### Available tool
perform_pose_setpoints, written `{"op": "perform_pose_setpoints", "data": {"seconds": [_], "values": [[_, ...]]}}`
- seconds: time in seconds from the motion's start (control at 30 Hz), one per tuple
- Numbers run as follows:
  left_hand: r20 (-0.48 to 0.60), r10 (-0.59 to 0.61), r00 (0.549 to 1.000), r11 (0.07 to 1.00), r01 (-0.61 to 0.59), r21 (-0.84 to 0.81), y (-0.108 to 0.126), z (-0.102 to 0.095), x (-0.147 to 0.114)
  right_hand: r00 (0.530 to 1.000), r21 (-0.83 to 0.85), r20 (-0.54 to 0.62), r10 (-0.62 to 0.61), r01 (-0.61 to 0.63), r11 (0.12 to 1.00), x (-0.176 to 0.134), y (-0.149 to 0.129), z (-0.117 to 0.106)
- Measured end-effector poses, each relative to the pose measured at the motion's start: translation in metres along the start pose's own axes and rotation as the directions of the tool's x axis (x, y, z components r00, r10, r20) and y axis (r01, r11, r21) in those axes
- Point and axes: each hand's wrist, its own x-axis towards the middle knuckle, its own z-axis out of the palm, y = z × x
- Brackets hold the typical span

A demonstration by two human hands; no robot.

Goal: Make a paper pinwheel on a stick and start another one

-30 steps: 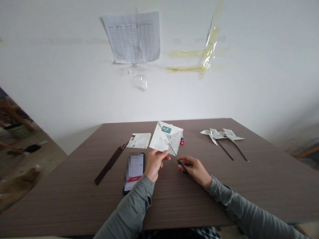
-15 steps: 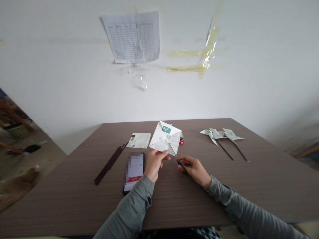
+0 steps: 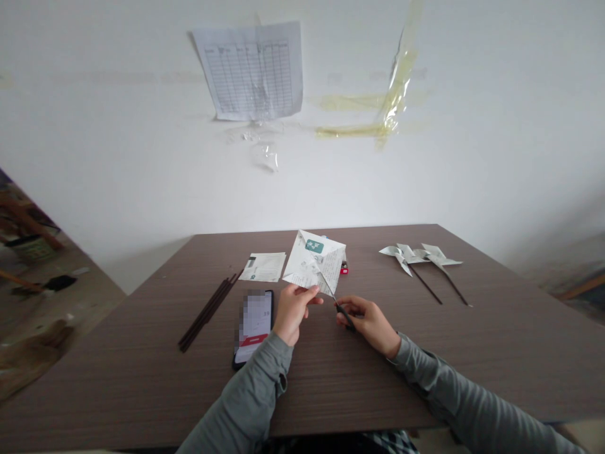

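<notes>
A square sheet of printed paper [image 3: 302, 261] with a green label is held up over the table by my left hand [image 3: 293, 309], which pinches its lower edge. My right hand [image 3: 366, 320] grips a small pair of scissors [image 3: 345, 315] with dark handles. Their blades reach into the paper from its lower right corner toward the middle. Diagonal lines run in from the sheet's corners; at this size I cannot tell which are cuts and which are creases. Behind the paper, a small red-and-white item [image 3: 345, 267] is mostly hidden.
On the brown table [image 3: 472, 366] a phone [image 3: 254, 328] lies beside my left forearm. Several dark sticks [image 3: 208, 312] and flat printed paper squares [image 3: 263, 267] are on the left. Paper pinwheels [image 3: 411, 255] on dark sticks lie at the right. A white wall stands behind.
The paper's upper part has tilted slightly, its right corner shifting a little to the right. Both hands and the scissors stay almost where they were.
</notes>
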Motion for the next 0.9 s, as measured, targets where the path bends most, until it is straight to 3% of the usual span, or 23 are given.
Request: {"op": "perform_pose_setpoints", "data": {"seconds": [0.9], "values": [[-0.001, -0.051, 0.999, 0.997, 0.051, 0.051, 0.008, 0.006, -0.007, 1.0, 0.011, -0.019, 0.015, -0.014, 1.0, -0.002, -0.01, 0.001]]}}
